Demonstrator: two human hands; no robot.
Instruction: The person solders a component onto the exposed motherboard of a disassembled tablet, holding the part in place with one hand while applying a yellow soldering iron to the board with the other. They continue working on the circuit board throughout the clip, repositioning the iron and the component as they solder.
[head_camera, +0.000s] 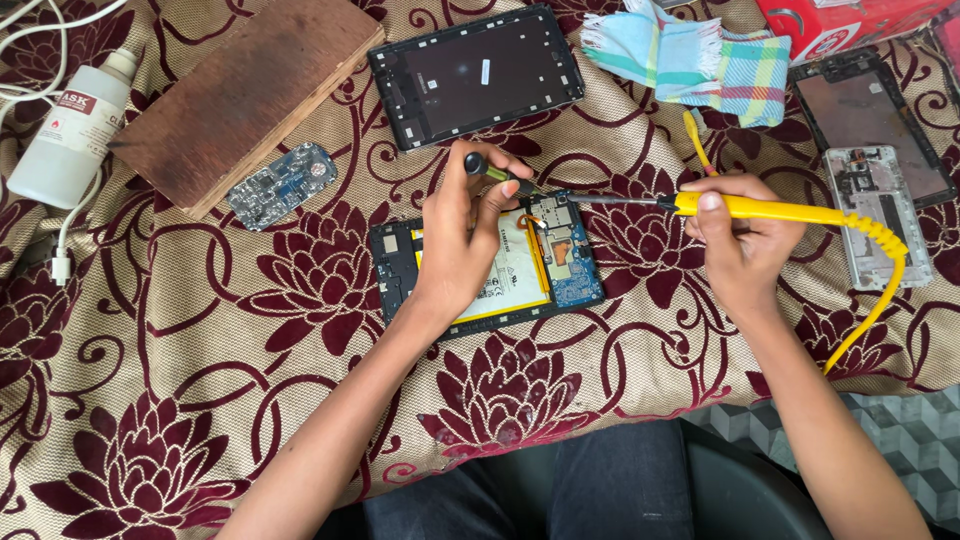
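left hand (462, 235): mine, fingers curled shut round a small dark-handled tool (492, 172), tip angled down at the board; palm rests on the tablet's battery.
right hand (737, 240): mine, closed in a pen grip on the yellow iron (770, 209), thumb on top.
iron: lies nearly level, metal tip pointing left, meeting the board just right of my left fingertips. Yellow coiled cord (880, 270) trails off to the right of my right hand.
tablet (490, 265): opened, back off, flat on the cloth under my left hand. Blue board (570, 250) at its right end, between both hands; battery mostly hidden by my palm.
tip contact: can't tell if the two tips touch the board or each other.
cloth (200, 380): beige with maroon flowers, under everything.
beyond left hand: tablet frame (475, 75), wood block (245, 95), small clear-cased board (282, 185).
far left of left hand: white bottle (70, 135), white cables.
beyond right hand: checked rag (690, 55).
right of right hand: two phone shells (875, 150), just past the cord.
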